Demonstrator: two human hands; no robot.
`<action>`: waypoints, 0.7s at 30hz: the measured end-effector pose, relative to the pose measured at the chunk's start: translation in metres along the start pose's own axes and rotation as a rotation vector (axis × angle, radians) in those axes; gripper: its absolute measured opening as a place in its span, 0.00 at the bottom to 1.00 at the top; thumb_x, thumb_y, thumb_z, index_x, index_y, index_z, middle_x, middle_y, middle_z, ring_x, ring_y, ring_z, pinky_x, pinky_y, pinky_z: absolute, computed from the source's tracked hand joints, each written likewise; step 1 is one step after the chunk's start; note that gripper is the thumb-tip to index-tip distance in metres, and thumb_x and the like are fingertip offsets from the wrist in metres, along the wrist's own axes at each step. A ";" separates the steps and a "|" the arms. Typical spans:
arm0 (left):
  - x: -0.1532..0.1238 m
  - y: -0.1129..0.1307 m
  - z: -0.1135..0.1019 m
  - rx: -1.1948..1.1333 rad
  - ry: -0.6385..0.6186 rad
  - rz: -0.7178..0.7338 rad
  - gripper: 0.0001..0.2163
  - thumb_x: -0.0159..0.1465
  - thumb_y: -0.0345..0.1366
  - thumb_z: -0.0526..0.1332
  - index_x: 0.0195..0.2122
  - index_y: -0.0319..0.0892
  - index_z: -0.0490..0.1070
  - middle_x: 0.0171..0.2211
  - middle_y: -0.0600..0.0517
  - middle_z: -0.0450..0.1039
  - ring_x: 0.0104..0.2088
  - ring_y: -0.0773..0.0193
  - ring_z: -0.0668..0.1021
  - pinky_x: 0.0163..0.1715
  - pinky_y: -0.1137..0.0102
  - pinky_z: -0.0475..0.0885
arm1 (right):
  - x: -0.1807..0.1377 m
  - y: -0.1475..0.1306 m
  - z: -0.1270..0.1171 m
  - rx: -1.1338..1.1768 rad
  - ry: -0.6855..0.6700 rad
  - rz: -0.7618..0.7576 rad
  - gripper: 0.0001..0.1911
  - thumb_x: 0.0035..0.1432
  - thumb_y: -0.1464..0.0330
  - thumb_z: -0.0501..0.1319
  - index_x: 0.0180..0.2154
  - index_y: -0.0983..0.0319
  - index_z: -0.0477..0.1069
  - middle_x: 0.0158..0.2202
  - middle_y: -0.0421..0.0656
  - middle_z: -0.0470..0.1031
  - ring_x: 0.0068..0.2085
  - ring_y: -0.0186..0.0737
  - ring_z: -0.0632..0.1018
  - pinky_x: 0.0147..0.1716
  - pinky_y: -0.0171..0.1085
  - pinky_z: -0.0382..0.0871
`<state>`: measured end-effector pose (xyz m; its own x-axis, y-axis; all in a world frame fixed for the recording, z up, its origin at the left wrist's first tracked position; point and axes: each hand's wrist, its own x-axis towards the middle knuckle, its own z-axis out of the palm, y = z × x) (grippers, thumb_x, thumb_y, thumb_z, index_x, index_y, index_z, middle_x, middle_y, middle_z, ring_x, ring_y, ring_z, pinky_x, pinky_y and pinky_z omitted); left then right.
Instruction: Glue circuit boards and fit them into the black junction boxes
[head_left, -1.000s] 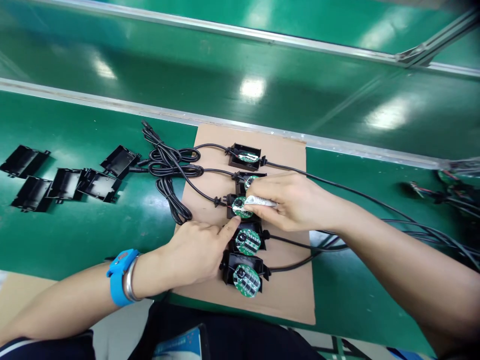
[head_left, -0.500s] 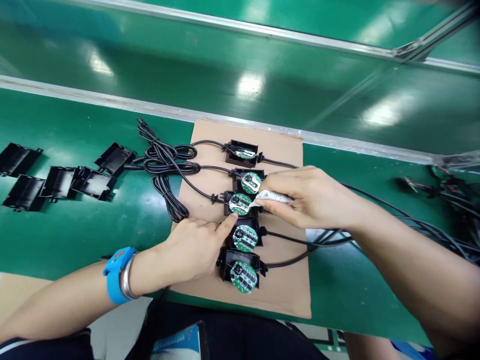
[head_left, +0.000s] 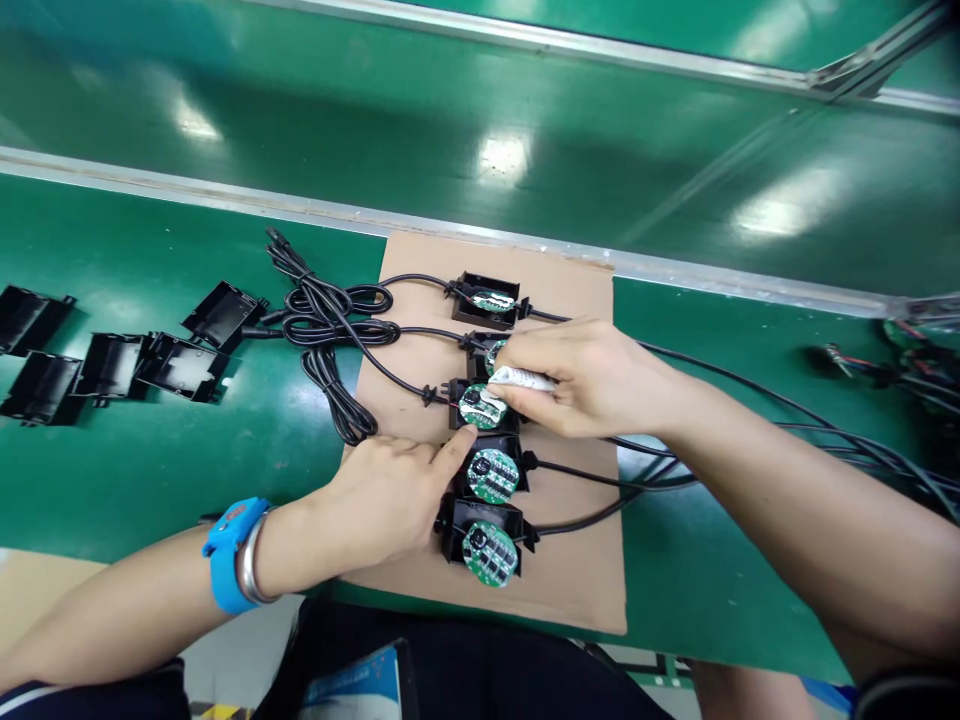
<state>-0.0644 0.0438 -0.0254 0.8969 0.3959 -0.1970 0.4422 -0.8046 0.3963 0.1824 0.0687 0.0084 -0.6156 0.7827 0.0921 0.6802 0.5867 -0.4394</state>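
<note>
Your right hand pinches a white tube, its long axis left-right, nozzle touching the round green circuit board just left. Your left hand, holding nothing, forefinger out, braces its black housing from below.

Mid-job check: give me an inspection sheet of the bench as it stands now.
Surface: green bench with a cardboard sheet on it.
Job's things: five black housings with round green boards, in a column on the cardboard; white tube, tip on the third board.
Clutter: empty shells, black, at the left.
Hands: right hand grips the tube; left hand has its forefinger tip at the third housing's near edge.
Cables: black leads coiled left of the cardboard; others run off right.
Surroundings: green conveyor beyond a metal rail; wired parts far right.
</note>
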 end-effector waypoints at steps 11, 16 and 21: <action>-0.037 0.019 -0.033 0.025 0.100 0.079 0.20 0.69 0.33 0.52 0.62 0.36 0.62 0.52 0.42 0.76 0.47 0.55 0.80 0.46 0.59 0.77 | -0.056 -0.016 -0.007 0.378 0.215 0.344 0.11 0.66 0.59 0.59 0.40 0.60 0.71 0.24 0.38 0.72 0.21 0.31 0.69 0.20 0.33 0.61; -0.058 0.038 -0.032 -0.087 0.146 0.040 0.17 0.72 0.35 0.50 0.60 0.39 0.65 0.48 0.46 0.77 0.44 0.58 0.80 0.43 0.62 0.78 | -0.076 -0.034 0.027 0.811 0.302 0.444 0.11 0.70 0.59 0.54 0.45 0.60 0.64 0.25 0.36 0.66 0.21 0.31 0.67 0.18 0.31 0.61; -0.052 0.056 -0.005 -0.194 0.203 -0.030 0.17 0.71 0.37 0.53 0.60 0.40 0.64 0.40 0.49 0.76 0.39 0.60 0.79 0.39 0.63 0.77 | -0.080 -0.050 0.036 0.320 0.388 0.458 0.14 0.62 0.58 0.64 0.43 0.59 0.65 0.26 0.38 0.69 0.23 0.34 0.68 0.21 0.34 0.63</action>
<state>-0.0864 -0.0194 0.0112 0.8570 0.5142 -0.0351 0.4427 -0.6995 0.5609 0.1827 -0.0308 -0.0091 -0.0658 0.9904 0.1212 0.6501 0.1347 -0.7478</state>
